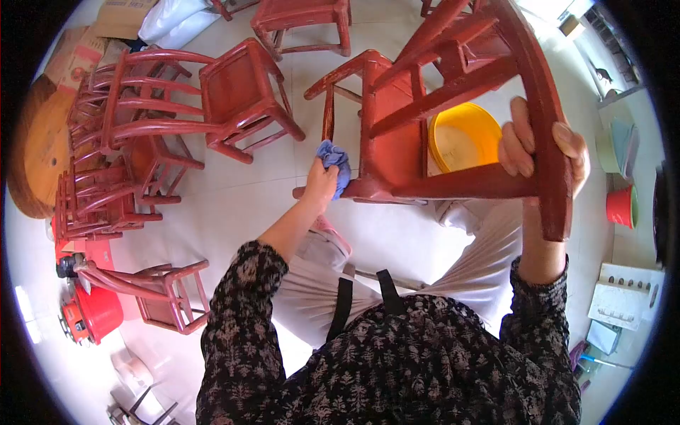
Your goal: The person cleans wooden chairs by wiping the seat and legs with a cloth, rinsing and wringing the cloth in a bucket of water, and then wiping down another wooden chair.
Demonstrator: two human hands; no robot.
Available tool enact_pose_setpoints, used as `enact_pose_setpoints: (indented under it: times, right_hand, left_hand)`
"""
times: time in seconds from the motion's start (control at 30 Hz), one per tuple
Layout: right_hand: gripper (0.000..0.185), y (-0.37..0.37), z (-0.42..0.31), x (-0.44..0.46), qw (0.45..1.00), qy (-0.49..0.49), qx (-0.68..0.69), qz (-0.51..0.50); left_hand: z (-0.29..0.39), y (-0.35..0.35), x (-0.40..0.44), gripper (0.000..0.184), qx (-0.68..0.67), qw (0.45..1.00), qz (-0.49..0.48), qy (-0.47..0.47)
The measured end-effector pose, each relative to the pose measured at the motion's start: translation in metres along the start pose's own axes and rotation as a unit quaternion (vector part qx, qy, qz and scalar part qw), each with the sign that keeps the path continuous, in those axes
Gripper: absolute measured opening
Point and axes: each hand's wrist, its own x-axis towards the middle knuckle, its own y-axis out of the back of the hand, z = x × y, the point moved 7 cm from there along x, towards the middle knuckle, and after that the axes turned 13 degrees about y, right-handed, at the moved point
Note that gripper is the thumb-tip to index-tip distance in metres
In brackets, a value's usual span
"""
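A red wooden chair (pixel 393 138) is tipped in front of me, its backrest toward my right side and its legs pointing left. My right hand (pixel 542 145) is wrapped around the top rail of the backrest. Bunched in my left hand (pixel 322 183) is a blue cloth (pixel 334 166), which touches the chair around the leg and rung, where the paint looks worn. Fingers and cloth hide the exact spot of contact. Behind the chair's backrest stands a yellow bucket (pixel 464 138), partly covered by the slats.
Several red chairs (pixel 237 88) stand at the left, some crowded together beside a round wooden tabletop (pixel 46 145). Another chair (pixel 170 297) is at lower left near a red tub (pixel 99 312). Cardboard (pixel 124 18) lies at upper left. A small red bucket (pixel 621 207) sits at right.
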Motion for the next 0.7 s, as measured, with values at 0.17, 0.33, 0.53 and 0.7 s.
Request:
enact_pose_setpoints:
  times: [0.17,0.33,0.53,0.7]
  right_hand:
    - [0.060,-0.012,0.001,0.003,1.000,0.011,-0.011,0.017]
    - [0.061,-0.019,0.003,0.009,1.000,0.017,-0.024,0.001]
    - [0.063,-0.018,0.001,0.009,0.999,0.006,-0.020,0.032]
    - [0.063,-0.021,0.003,0.011,0.998,0.014,-0.020,0.051]
  left_hand:
    - [0.060,-0.052,-0.053,0.061,0.289,0.845,0.219,-0.393]
    - [0.049,-0.078,-0.033,0.062,0.337,0.898,0.052,-0.277]
    - [0.001,-0.058,-0.049,0.057,0.392,0.884,0.061,-0.248]
    - [-0.008,-0.066,-0.072,0.059,0.467,0.822,0.205,-0.253]
